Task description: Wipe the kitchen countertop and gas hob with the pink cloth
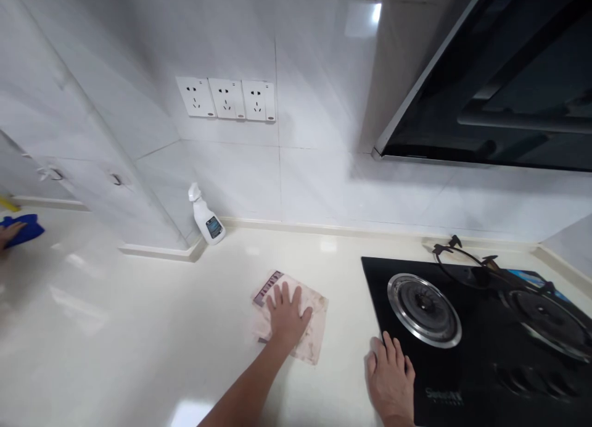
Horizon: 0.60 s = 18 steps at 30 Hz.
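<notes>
White bottle (206,220) is standing beyond left hand (287,317), spread wide on cloth (317,316); right hand (392,377), narrower, is touching cooktop (476,359).

The left hand (287,316) lies splayed, the right hand (391,377) loosely curved.

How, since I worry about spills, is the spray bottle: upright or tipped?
Upright: the spray bottle rests base-down on the counter, its spray head at the top.
</notes>
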Each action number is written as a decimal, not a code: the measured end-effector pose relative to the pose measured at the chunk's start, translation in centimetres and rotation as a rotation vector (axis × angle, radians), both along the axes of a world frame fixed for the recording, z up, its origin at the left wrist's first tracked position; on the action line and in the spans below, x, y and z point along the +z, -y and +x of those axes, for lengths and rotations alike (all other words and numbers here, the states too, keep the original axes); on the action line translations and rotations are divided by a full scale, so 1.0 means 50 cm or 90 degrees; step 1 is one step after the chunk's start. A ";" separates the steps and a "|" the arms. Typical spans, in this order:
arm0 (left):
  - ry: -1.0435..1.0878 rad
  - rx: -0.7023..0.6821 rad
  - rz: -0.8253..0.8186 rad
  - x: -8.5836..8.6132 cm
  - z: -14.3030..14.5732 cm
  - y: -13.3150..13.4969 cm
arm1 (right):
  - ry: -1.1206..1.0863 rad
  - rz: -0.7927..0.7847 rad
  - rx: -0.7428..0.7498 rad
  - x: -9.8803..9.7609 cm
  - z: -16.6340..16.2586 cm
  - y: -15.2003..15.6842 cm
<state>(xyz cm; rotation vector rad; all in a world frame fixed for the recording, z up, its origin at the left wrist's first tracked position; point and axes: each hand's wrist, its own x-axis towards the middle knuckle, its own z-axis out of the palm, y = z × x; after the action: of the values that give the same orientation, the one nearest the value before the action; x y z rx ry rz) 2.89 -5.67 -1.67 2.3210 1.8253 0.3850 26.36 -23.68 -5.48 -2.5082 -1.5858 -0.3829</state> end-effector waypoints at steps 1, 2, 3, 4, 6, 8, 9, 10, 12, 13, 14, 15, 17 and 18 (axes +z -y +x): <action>0.019 -0.022 0.003 -0.007 0.022 0.001 | 0.001 0.003 0.001 0.000 -0.001 -0.001; 0.037 -0.046 0.007 -0.016 0.042 0.005 | 0.002 0.006 0.000 0.000 -0.001 -0.001; 0.051 -0.072 0.013 -0.024 0.058 0.012 | 0.002 0.010 -0.002 -0.001 -0.002 -0.002; 0.062 -0.102 0.021 -0.034 0.068 0.022 | 0.002 0.014 -0.005 -0.002 -0.001 -0.003; 0.068 -0.177 0.051 -0.054 0.067 0.045 | 0.001 0.021 -0.006 -0.009 0.002 -0.004; 0.057 -0.227 0.099 -0.074 0.028 0.063 | -0.005 0.026 -0.004 -0.019 0.009 -0.004; 0.047 -0.227 0.124 -0.082 -0.006 0.067 | -0.011 0.026 0.000 -0.025 0.013 -0.004; 0.033 -0.204 0.144 -0.087 -0.047 0.068 | -0.020 0.026 0.006 -0.031 0.018 -0.004; -0.006 -0.108 0.145 -0.089 -0.148 0.059 | -0.038 0.028 0.014 -0.040 0.024 -0.003; -0.031 -0.059 0.125 -0.086 -0.201 0.051 | -0.045 0.034 0.015 -0.043 0.026 -0.003; -0.058 -0.014 0.096 -0.079 -0.253 0.043 | -0.049 0.041 0.016 -0.046 0.027 -0.004; -0.083 0.024 0.071 -0.070 -0.301 0.035 | -0.051 0.051 0.014 -0.047 0.026 -0.004; -0.122 0.062 0.032 -0.051 -0.376 0.023 | -0.046 0.068 0.007 -0.049 0.024 -0.005; -0.135 0.073 0.017 -0.041 -0.401 0.019 | -0.040 0.073 0.005 -0.048 0.023 -0.006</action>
<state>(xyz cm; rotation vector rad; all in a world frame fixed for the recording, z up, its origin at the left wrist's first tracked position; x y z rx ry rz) -17.17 -6.61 -3.74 2.3615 2.0675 0.1843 27.50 -23.36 -7.89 -2.4049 -1.5052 -0.3782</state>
